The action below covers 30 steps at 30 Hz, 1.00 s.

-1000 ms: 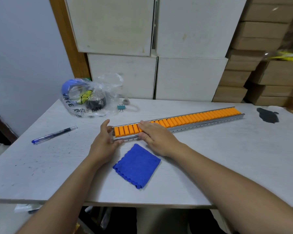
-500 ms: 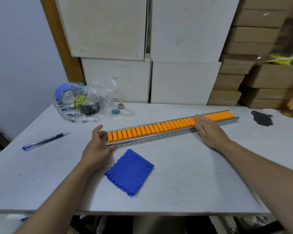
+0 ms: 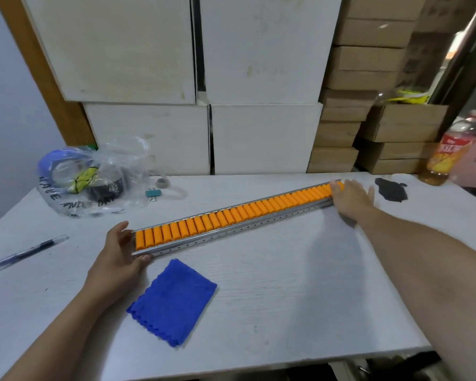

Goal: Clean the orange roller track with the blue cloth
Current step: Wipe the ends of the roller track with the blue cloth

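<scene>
A: What is seen on the white table (image 3: 286, 284)?

B: One orange roller track (image 3: 231, 215), one blue cloth (image 3: 173, 301) just beside its near end, untouched.

A: And the hands?

B: The left hand (image 3: 118, 257) grips the near end; the right hand (image 3: 349, 198), fingers straight, has been slid from mid-track to the far end.

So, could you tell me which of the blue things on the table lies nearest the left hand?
The folded blue cloth, lying just beside the left hand. The blue pen and blue binder clip sit farther away.
</scene>
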Motion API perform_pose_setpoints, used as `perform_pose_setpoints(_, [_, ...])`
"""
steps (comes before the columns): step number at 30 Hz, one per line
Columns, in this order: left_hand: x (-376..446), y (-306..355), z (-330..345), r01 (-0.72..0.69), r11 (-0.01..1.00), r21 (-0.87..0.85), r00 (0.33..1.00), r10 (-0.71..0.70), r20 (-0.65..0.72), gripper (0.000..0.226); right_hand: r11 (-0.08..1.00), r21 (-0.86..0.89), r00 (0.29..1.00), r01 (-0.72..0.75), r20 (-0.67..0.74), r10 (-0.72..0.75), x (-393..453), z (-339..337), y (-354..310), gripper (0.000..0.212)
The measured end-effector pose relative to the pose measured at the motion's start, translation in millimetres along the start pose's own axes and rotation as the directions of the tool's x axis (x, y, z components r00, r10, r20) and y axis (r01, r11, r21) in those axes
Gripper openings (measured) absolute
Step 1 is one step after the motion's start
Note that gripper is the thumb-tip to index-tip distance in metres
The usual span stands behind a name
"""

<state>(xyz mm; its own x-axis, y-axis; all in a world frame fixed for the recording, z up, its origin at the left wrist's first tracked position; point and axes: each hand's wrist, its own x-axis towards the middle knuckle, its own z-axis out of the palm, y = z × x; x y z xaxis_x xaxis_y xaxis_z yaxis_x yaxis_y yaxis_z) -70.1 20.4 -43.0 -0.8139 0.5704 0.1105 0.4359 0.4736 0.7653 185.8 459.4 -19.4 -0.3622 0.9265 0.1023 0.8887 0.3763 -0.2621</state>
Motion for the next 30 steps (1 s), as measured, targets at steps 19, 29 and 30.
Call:
perform_pose_setpoints(19, [-11.0,17.8,-4.8,0.044,0.998,0.049,0.999,-0.045,0.007,0.083,0.258,0.250,0.231,0.933,0.132,-0.964,-271.5,16.2,-183.8,0.043])
perform_pose_setpoints(29, [-10.3,15.5,-5.8,0.080,0.997,-0.009,0.997,-0.080,0.005,0.092,0.294,0.856,0.789,0.426,-0.193,-0.583,-245.9,-3.4,-252.8,0.028])
perform_pose_setpoints(30, [-10.9,15.5,-6.0,0.081,0.997,-0.011,0.997,-0.081,0.004,0.091,0.338,0.769,0.720,0.543,-0.218,-0.659,-245.4,1.9,-263.8,0.037])
